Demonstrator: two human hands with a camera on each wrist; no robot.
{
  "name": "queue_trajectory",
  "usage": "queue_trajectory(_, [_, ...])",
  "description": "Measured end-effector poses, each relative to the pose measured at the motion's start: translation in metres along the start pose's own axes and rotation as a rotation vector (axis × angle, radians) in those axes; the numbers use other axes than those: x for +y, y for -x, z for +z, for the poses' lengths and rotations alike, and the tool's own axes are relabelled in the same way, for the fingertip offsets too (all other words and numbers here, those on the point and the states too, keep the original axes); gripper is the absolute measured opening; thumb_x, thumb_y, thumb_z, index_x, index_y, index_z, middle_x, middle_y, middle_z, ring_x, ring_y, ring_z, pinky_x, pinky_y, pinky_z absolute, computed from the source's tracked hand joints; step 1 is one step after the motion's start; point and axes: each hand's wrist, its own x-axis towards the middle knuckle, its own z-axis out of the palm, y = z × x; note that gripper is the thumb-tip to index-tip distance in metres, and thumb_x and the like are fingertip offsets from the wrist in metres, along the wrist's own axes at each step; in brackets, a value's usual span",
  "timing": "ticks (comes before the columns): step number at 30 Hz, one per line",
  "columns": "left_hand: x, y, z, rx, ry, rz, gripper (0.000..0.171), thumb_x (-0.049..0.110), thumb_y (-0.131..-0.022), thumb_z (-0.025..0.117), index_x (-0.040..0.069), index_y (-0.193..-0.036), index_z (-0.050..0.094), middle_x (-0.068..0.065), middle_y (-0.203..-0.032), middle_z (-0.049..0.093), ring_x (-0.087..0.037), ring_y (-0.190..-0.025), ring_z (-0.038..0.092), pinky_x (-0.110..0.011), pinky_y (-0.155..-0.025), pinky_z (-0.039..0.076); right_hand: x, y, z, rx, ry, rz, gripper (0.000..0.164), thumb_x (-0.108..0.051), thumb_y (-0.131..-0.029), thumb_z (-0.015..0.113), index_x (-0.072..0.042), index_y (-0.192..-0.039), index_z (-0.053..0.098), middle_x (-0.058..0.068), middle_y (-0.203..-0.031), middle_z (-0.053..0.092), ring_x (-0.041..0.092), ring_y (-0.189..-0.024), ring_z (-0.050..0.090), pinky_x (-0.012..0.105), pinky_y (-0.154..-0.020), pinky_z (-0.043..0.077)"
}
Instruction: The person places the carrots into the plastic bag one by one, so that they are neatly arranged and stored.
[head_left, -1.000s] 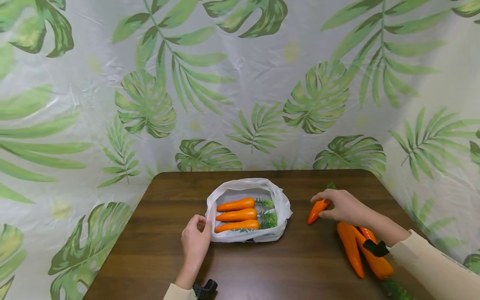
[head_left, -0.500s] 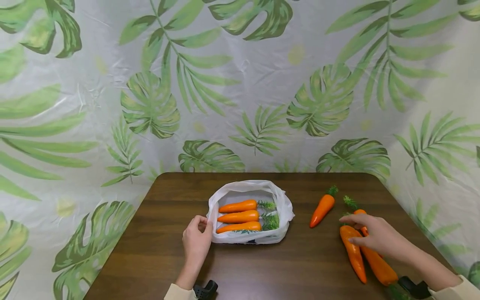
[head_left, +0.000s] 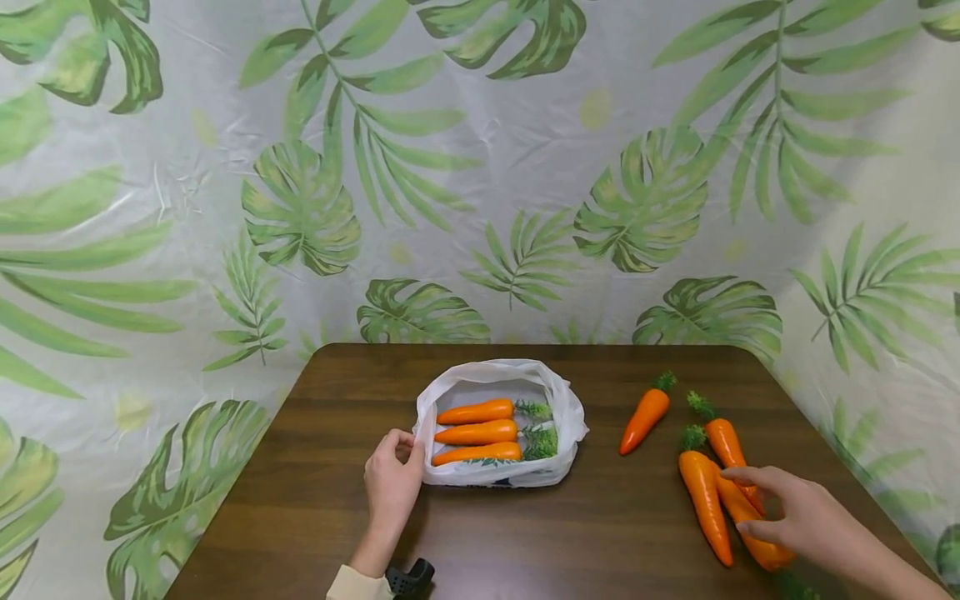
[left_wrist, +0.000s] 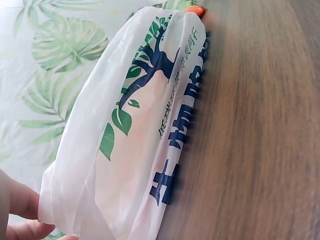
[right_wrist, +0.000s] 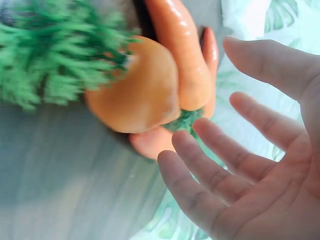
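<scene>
A white plastic bag (head_left: 570, 417) lies on its side, its mouth facing me, with three orange carrots (head_left: 478, 432) with green tops side by side in it. My left hand (head_left: 393, 479) pinches the bag's left rim; the left wrist view shows fingers (left_wrist: 25, 202) at the plastic. On the right, my right hand (head_left: 813, 517) hovers with spread fingers over a cluster of three carrots (head_left: 705, 504). In the right wrist view a thick carrot end (right_wrist: 140, 90) with a leafy top is near the fingertips, and nothing is held. The lowest carrot is partly hidden by this hand.
A single carrot (head_left: 645, 421) lies between the bag and the cluster. The brown wooden table (head_left: 540, 542) ends at a far edge before a leaf-patterned curtain (head_left: 525, 167), which also hangs at both sides.
My right hand has let go of the single carrot, leaving it on the table, and moved right and nearer to me over the cluster. My left hand stays at the bag.
</scene>
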Motion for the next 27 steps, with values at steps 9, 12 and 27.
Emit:
queue_trajectory(9, [0.000,0.001,0.001,0.004,-0.003,0.014,0.008,0.011,-0.087,0.074,0.013,-0.082,0.068,0.001,-0.079,0.070,-0.020,-0.073,0.067,-0.042,-0.070,0.047,0.013,0.012,0.010,-0.052,-0.003,0.064,0.072,-0.047,-0.073,0.086,-0.015,-0.132,0.064,-0.001,-0.105,0.061,0.010,-0.083,0.053,0.029,-0.064,0.044])
queue_trajectory(12, [0.000,0.001,0.001,0.004,-0.003,0.013,0.008,0.012,-0.087,0.074,0.014,-0.082,0.068,0.000,-0.080,0.070,-0.021,-0.074,0.068,-0.042,-0.070,0.048,0.017,0.013,0.015,-0.088,-0.027,0.092,0.074,-0.047,-0.072,0.086,-0.013,-0.134,0.062,-0.001,-0.098,0.056,0.008,-0.077,0.048,0.028,-0.062,0.040])
queue_trajectory(27, [-0.002,0.000,0.003,0.006,-0.003,0.010,0.009,0.013,-0.087,0.075,0.014,-0.082,0.068,0.001,-0.078,0.070,-0.021,-0.073,0.067,-0.042,-0.070,0.048,0.017,0.009,0.018,-0.198,-0.074,0.243,0.088,-0.047,-0.074,0.085,-0.004,-0.143,0.050,0.015,-0.111,0.069,0.030,-0.097,0.065,0.047,-0.073,0.051])
